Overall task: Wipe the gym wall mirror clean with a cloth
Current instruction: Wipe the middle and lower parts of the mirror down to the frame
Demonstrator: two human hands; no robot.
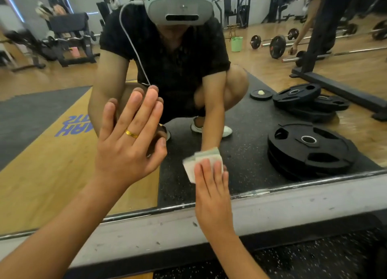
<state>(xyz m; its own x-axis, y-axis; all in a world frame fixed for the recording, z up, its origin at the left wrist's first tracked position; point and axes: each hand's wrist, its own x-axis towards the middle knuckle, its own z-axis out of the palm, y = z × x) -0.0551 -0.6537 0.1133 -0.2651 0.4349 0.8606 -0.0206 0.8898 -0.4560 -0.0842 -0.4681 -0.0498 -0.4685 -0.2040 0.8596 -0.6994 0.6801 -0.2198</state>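
Gym wall mirror (52, 174), large and frameless, fills the head view, its lower edge meeting a scuffed grey ledge (303, 201). The left hand (127, 140) lies flat on the glass, fingers straight and holding nothing. The right hand (211, 186) presses a folded pale cloth (201, 157) with straight fingers against the glass, just above the mirror's lower edge.
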